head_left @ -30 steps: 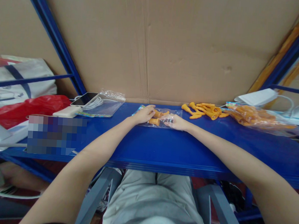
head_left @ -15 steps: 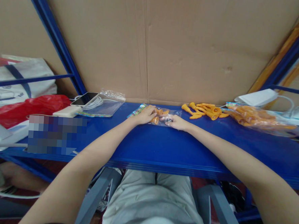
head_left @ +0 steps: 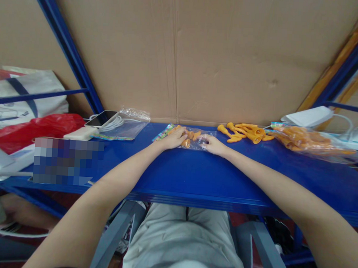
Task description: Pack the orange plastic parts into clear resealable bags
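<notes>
A person seated at a blue tabletop (head_left: pixel 194 175) reaches both bare arms forward to a small clear plastic bag (head_left: pixel 196 141) lying near the far edge, against a cardboard wall (head_left: pixel 202 54). The bag holds a few orange cone-shaped pieces (head_left: pixel 187 141).

The left hand (head_left: pixel 174 138) lies palm down on the bag's left part, fingers loosely spread over the orange pieces and pressing on them rather than closing around anything. The right hand (head_left: pixel 212 144) meets the bag's right end, with its fingertips drawn together on the plastic; whether they pinch it cannot be told for certain.

Compared with a second ago, the bag looks more bunched and narrower, and the two hands have come closer together. The right hand has slid a little to the left and farther away, toward the wall. The left hand has hardly shifted.

To the right of the bag, a loose heap of orange pieces (head_left: pixel 244 132) lies on the tabletop, and beyond it a larger clear bag full of the same pieces (head_left: pixel 306 141). To the left lie a flat stack of empty clear bags (head_left: pixel 125 126), a phone (head_left: pixel 101 118) with a white cable, and a red plastic bag (head_left: pixel 30 129). None of these has moved.
</notes>
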Tool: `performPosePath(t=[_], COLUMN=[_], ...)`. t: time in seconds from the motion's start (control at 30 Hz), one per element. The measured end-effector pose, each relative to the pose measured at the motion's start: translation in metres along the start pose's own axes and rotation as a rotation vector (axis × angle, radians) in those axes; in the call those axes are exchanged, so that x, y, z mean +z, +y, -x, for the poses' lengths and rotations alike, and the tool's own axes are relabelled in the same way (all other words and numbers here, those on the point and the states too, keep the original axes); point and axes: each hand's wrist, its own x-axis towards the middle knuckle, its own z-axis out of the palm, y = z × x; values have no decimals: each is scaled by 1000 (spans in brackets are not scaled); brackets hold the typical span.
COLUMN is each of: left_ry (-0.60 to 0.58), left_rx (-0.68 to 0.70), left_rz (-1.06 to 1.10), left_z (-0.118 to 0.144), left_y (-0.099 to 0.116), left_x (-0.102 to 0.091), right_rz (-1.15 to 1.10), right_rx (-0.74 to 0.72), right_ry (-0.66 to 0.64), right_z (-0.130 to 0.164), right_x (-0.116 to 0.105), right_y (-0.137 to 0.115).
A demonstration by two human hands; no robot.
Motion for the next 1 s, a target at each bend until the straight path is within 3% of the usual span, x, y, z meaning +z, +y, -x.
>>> performPosePath(t=[0.27, 0.37, 0.57, 0.77, 1.0], left_ry=[-28, -46, -60, -75, -78], left_rx=[-13, -10, -34, -14, -41], left_rz=[-41, -27, 0, -25, -61], left_z=[-1, -2, -5, -8, -10], left_y=[-2, -4, -8, -12, -18], left_x=[-2, -2, -3, -5, -8], right_rz=[24, 224, 734, 800, 733], right_rx=[-19, 49, 335, 654, 688], right_ry=[-13, 45, 183, 26, -144], right_z=[0, 1, 8, 14, 6], right_x=[-1, -14, -57, -75, -84], right_y=[-2, -5, -7, 3, 13])
